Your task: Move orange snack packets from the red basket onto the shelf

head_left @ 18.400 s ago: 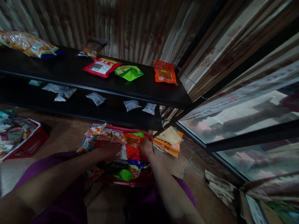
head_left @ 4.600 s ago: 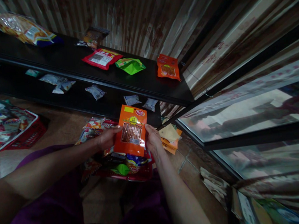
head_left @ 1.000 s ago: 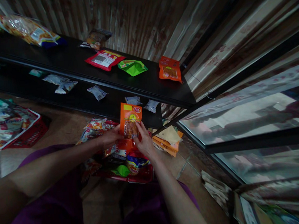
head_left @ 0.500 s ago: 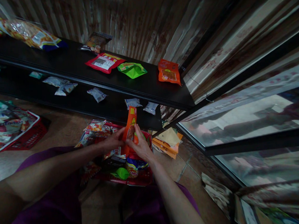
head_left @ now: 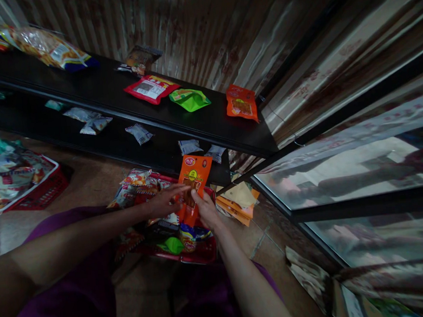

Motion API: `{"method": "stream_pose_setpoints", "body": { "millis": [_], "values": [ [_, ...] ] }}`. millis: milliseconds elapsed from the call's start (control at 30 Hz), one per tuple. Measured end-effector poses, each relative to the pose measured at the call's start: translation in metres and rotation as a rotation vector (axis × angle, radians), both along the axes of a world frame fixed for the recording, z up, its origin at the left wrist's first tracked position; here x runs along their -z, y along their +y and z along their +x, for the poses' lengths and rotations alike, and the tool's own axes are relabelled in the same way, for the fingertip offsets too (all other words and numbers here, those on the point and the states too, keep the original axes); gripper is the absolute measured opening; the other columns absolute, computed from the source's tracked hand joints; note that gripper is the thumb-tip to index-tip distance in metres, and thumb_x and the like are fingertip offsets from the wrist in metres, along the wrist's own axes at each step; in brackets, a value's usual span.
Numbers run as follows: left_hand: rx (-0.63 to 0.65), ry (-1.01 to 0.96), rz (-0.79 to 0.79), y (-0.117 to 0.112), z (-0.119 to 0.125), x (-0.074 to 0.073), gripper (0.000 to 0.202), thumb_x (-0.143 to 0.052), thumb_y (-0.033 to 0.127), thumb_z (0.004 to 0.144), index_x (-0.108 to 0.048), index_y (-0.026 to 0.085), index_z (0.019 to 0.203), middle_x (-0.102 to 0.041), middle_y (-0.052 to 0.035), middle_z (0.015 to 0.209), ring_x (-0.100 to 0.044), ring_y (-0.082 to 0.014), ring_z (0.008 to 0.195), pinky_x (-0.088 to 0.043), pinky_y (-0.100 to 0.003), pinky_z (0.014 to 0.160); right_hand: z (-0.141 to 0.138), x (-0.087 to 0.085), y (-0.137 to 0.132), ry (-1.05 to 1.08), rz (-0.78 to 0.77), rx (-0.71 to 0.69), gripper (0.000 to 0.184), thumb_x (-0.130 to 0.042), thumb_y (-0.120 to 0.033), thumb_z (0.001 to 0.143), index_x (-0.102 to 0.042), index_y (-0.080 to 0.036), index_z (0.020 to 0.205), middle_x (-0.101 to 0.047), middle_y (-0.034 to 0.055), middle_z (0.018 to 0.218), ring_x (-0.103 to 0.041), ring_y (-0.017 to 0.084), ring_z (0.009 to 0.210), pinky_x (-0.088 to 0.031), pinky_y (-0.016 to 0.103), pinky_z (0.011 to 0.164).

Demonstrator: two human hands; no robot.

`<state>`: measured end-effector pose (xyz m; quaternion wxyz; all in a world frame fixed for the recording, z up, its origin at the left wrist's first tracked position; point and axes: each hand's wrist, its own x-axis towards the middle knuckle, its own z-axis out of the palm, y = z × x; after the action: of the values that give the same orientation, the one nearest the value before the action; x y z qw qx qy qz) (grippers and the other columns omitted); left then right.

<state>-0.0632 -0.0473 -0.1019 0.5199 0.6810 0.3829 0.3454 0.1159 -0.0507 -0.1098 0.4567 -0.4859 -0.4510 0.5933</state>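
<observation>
An orange snack packet [head_left: 194, 172] is tilted up over the red basket [head_left: 200, 257], its printed front toward me. My right hand [head_left: 207, 209] grips the packet by its right side, thumb on the front. My left hand [head_left: 166, 200] has its fingers stretched out across the packet's lower left, touching or just over it. Below both hands the basket holds snack packets, among them a green one [head_left: 172, 245] and a blue-and-yellow one [head_left: 194, 237]. The hands cover part of the basket's contents.
A black two-level shelf [head_left: 113, 97] runs across the front, bearing a red packet [head_left: 152, 88], a green packet [head_left: 190, 99], another orange packet [head_left: 242, 102] and several small wrapped snacks. A second red basket [head_left: 50, 186] stands left. A glass-panelled frame [head_left: 346, 173] is at the right.
The orange packet has turned from edge-on to face me. My left hand's fingers have loosened and spread over it, while my right hand keeps hold at its right side.
</observation>
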Motion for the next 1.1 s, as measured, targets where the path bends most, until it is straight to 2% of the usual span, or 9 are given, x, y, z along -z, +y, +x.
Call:
{"method": "stream_pose_setpoints", "body": {
  "millis": [100, 233, 333, 533, 600, 700, 833, 967, 1100],
  "values": [
    [-0.097, 0.006, 0.023, 0.001, 0.001, 0.000, 0.042, -0.062, 0.015, 0.076, -0.066, 0.021, 0.117, -0.057, -0.0109, 0.131, -0.052, -0.0251, 0.122, -0.043, -0.037, 0.100, 0.000, -0.003, 0.003, 0.171, -0.185, 0.094, 0.039, -0.074, -0.051, 0.069, -0.068, -0.023, 0.095, -0.075, 0.0031, 0.090, -0.071, 0.024, 0.083, -0.058, 0.041, 0.077],
    [-0.269, 0.041, -0.038, 0.004, 0.002, -0.003, 0.027, -0.057, 0.015, 0.078, -0.069, 0.020, 0.102, -0.064, -0.0090, 0.115, -0.059, -0.0230, 0.108, -0.047, -0.035, 0.092, 0.003, -0.006, 0.008, 0.220, -0.238, 0.266, 0.036, -0.083, -0.043, 0.059, -0.068, -0.020, 0.082, -0.074, -0.0004, 0.071, -0.070, 0.021, 0.066, -0.059, 0.036, 0.067],
    [-0.337, 0.057, -0.138, 0.007, 0.001, -0.003, 0.028, -0.059, 0.019, 0.079, -0.067, 0.018, 0.106, -0.066, -0.0078, 0.100, -0.061, -0.0217, 0.095, -0.050, -0.034, 0.084, 0.004, -0.006, 0.009, 0.242, -0.251, 0.298, 0.034, -0.084, -0.042, 0.058, -0.066, -0.020, 0.077, -0.072, -0.0004, 0.064, -0.070, 0.022, 0.064, -0.059, 0.036, 0.064],
    [-0.390, -0.026, -0.298, 0.009, -0.001, 0.006, 0.035, -0.070, 0.030, 0.072, -0.061, 0.016, 0.103, -0.064, -0.0100, 0.106, -0.061, -0.0197, 0.087, -0.049, -0.029, 0.068, 0.006, -0.009, 0.011, 0.271, -0.266, 0.333, 0.033, -0.084, -0.039, 0.058, -0.066, -0.019, 0.077, -0.073, 0.0008, 0.065, -0.072, 0.024, 0.065, -0.060, 0.037, 0.064],
    [-0.374, -0.082, -0.360, 0.008, -0.002, 0.008, 0.035, -0.071, 0.034, 0.071, -0.061, 0.016, 0.100, -0.065, -0.0092, 0.103, -0.061, -0.0189, 0.085, -0.048, -0.027, 0.066, 0.006, -0.009, 0.012, 0.291, -0.275, 0.325, 0.032, -0.083, -0.039, 0.060, -0.066, -0.019, 0.078, -0.074, 0.0019, 0.069, -0.072, 0.024, 0.067, -0.061, 0.037, 0.065],
    [-0.262, -0.181, -0.498, 0.006, -0.002, 0.006, 0.030, -0.071, 0.038, 0.072, -0.063, 0.016, 0.091, -0.067, -0.0059, 0.092, -0.060, -0.0162, 0.078, -0.045, -0.024, 0.063, 0.008, -0.009, 0.013, 0.311, -0.275, 0.283, 0.031, -0.081, -0.040, 0.063, -0.067, -0.019, 0.082, -0.075, 0.0029, 0.073, -0.073, 0.025, 0.071, -0.061, 0.039, 0.067],
    [-0.213, -0.282, -0.686, 0.006, -0.002, 0.000, 0.023, -0.074, 0.030, 0.067, -0.064, 0.016, 0.081, -0.067, -0.0023, 0.076, -0.057, -0.0116, 0.063, -0.038, -0.022, 0.056, 0.011, -0.011, 0.012, 0.305, -0.288, 0.213, 0.032, -0.079, -0.042, 0.066, -0.067, -0.019, 0.085, -0.075, 0.0035, 0.074, -0.073, 0.027, 0.077, -0.061, 0.040, 0.070],
    [-0.265, -0.287, -0.662, 0.010, -0.001, 0.001, 0.016, -0.072, 0.024, 0.065, -0.064, 0.014, 0.075, -0.063, -0.0004, 0.067, -0.050, -0.0093, 0.054, -0.031, -0.022, 0.050, 0.013, -0.014, 0.011, 0.321, -0.291, 0.160, 0.034, -0.080, -0.041, 0.064, -0.068, -0.019, 0.088, -0.076, 0.0042, 0.080, -0.073, 0.026, 0.083, -0.060, 0.040, 0.074],
    [-0.306, -0.251, -0.611, 0.012, -0.004, 0.004, 0.011, -0.068, 0.024, 0.067, -0.060, 0.016, 0.068, -0.060, 0.0009, 0.063, -0.047, -0.0089, 0.052, -0.031, -0.022, 0.050, 0.015, -0.014, 0.012, 0.323, -0.287, 0.126, 0.033, -0.081, -0.033, 0.061, -0.067, -0.019, 0.088, -0.076, 0.0030, 0.082, -0.072, 0.025, 0.082, -0.059, 0.041, 0.077]
  ]
}}
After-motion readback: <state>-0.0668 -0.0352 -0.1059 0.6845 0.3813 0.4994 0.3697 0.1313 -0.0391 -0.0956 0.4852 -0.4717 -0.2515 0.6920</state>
